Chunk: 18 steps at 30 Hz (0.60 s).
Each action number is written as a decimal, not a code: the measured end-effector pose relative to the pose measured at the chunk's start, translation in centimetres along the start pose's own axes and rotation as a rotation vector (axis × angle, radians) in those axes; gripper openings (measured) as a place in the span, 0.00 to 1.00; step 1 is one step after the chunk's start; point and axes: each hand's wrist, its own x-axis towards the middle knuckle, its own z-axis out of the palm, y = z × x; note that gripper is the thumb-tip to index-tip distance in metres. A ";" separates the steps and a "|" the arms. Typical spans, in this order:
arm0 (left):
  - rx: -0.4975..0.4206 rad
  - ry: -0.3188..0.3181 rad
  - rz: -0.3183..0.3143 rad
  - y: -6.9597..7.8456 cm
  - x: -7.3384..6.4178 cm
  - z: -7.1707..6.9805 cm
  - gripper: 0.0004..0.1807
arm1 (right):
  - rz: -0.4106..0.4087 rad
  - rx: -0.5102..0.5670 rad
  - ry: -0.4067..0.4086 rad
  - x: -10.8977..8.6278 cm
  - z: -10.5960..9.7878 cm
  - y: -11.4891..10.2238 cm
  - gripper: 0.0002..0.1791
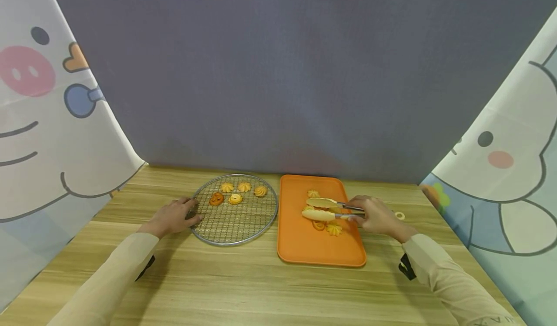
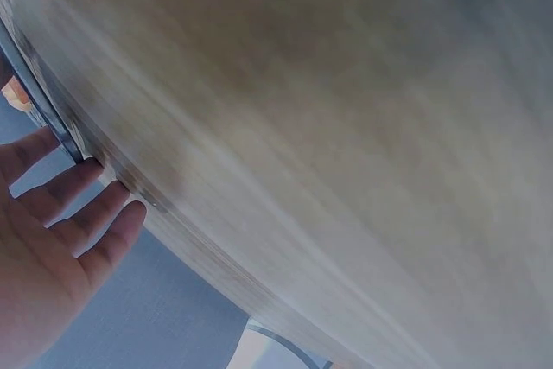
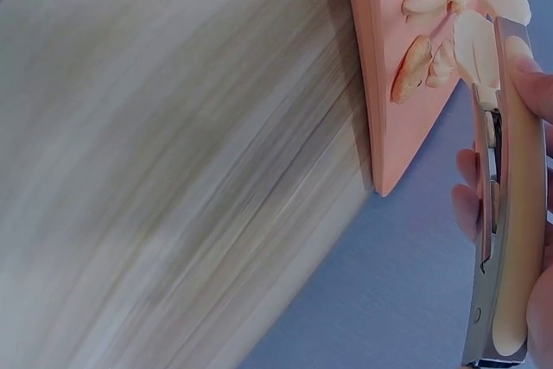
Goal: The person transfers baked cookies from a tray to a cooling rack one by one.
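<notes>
My right hand [image 1: 375, 214] grips metal tongs [image 3: 510, 205] with cream-coloured tips, seen up close in the right wrist view. In the head view the two tips [image 1: 319, 215] are spread apart over an orange tray [image 1: 319, 251], among several cookies [image 1: 334, 229] lying there; part of a cookie is hidden under the tips. On the left, a round wire rack [image 1: 235, 227] bears several cookies [image 1: 235, 199], most pale yellow and one browner with a face. My left hand [image 1: 171, 217] rests at the rack's left rim, its fingers extended and fingertips at the tabletop in the left wrist view.
Rack and tray stand side by side on a wood-grain table [image 1: 243, 287], a narrow gap between them. A grey-blue cloth wall [image 1: 278, 84] rises behind the table. Cartoon-printed curtains [image 1: 39, 161] flank both sides. The tongs' end ring [image 1: 399, 215] sticks out past my right hand.
</notes>
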 end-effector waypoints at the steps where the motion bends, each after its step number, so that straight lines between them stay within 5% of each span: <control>1: 0.001 0.002 0.001 0.0 0.0 0.0 0.31 | -0.001 -0.002 0.003 0.0 0.0 0.0 0.15; 18: 0.001 -0.013 -0.008 0.1 0.0 -0.1 0.31 | 0.004 -0.026 0.013 0.3 0.2 -0.1 0.17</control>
